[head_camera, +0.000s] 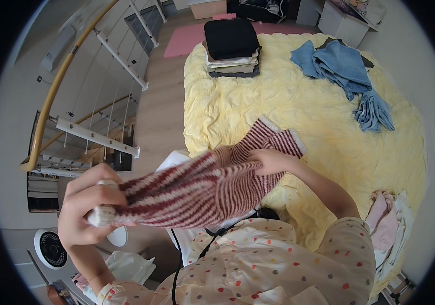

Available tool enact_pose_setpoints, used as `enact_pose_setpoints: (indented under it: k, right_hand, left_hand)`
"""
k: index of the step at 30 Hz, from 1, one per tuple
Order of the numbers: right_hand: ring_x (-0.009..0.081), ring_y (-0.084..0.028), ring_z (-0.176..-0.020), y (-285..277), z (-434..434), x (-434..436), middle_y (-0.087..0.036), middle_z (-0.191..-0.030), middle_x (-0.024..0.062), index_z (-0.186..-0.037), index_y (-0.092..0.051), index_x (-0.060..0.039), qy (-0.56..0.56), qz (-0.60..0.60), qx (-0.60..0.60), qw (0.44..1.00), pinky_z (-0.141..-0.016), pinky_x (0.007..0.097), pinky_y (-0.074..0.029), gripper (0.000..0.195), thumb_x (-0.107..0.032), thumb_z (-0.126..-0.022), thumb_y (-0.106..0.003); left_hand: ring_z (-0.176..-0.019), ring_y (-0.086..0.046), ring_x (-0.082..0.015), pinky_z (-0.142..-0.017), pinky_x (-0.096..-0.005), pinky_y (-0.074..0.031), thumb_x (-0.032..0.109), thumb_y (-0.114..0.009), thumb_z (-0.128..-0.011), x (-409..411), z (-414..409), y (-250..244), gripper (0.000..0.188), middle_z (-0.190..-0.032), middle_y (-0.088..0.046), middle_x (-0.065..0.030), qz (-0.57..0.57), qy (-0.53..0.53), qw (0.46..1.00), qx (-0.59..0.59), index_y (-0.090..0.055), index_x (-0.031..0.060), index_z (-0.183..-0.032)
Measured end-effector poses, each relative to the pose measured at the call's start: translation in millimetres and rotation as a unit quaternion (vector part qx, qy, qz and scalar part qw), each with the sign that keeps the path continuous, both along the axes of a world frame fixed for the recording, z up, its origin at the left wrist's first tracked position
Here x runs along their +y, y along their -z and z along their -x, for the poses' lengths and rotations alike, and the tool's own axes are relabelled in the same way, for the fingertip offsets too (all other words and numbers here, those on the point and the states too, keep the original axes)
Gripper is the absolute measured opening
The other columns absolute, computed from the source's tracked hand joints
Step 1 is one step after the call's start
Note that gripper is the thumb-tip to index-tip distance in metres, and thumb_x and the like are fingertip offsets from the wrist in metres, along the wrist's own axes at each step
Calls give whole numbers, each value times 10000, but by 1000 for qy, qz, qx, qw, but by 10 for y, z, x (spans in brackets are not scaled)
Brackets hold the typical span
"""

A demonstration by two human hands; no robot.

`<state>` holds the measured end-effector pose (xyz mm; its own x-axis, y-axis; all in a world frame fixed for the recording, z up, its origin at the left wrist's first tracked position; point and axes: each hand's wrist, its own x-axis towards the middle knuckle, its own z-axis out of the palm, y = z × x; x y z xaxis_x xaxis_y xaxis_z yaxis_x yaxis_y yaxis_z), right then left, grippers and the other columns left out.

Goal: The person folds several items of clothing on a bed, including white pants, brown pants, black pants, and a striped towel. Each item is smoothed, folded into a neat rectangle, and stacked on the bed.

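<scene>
A dark-red and white striped knit garment (pixel 236 187), probably a sweater, stretches between my two hands above the near edge of the bed. At its left end, my left hand (pixel 91 206) grips bunched fabric, with white knit edging poking out between the fingers. My right hand (pixel 272 162) pinches a fold near the other end. Beyond that hand, two striped ends with white borders, which look like sleeve cuffs, reach over the yellow quilt (pixel 331 152). The fingertips of my right hand are partly hidden in the cloth.
Folded clothes topped by a black piece (pixel 230 40) are stacked at the bed's far left corner. Blue denim garments (pixel 343 68) lie far right, pink and white clothes (pixel 383 217) near right. A railing (pixel 55 99) borders a stairwell on the left; a round fan (pixel 51 248) stands lower left.
</scene>
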<state>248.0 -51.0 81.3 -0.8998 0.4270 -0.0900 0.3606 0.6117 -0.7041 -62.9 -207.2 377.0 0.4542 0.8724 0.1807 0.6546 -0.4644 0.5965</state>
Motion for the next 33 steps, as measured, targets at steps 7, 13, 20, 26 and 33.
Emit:
enact_pose_setpoints:
  k: [7, 13, 20, 26, 33]
  right_hand:
    - [283, -585, -670, 75, -191, 194, -603, -736, 162, -836, -607, -12, -8, 90, -18, 996, -626, 349, -452, 234, -5, -616, -528]
    - [264, -564, -915, 76, 284, 725, -606, -955, 154, -984, -571, 18, 121, 156, 86, 976, -841, 319, -432, 360, 75, -639, -485]
    - [251, -486, -1022, 918, 345, 1017, -561, -1000, 107, -944, -615, -55, -10, -50, -64, 997, -916, 356, -340, 314, -150, -646, -643]
    - [272, -447, -1074, 948, -183, 829, -554, -1044, 109, -1000, -584, -45, 43, -79, -43, 995, -930, 393, -318, 357, -142, -660, -634]
    - [288, -488, -1044, 577, -670, 933, -563, -1052, 138, -1050, -561, -59, 183, 35, -340, 922, -901, 406, -369, 454, -171, -621, -657]
  left_hand:
    - [-547, -571, -202, -450, -284, -434, 123, -679, -553, -84, 0, 70, 212, -798, -539, -122, 53, 108, 993, 5, -595, 34, -726]
    - [-545, -558, -230, -447, -296, -438, 147, -701, -576, -152, -61, 134, 213, -795, -527, -122, 44, 66, 997, 24, -596, 56, -738]
    - [-564, -551, -236, -468, -292, -426, 162, -759, -533, -297, 29, 269, 277, -778, -530, -112, 70, -30, 997, 19, -596, 39, -720]
    - [-571, -551, -233, -483, -290, -431, 166, -767, -528, -344, 143, 342, 287, -782, -533, -118, 77, -53, 996, -1, -595, 37, -719]
    - [-552, -548, -232, -476, -295, -432, 178, -776, -523, -329, 176, 412, 302, -774, -530, -122, 77, -35, 996, -13, -592, 33, -714]
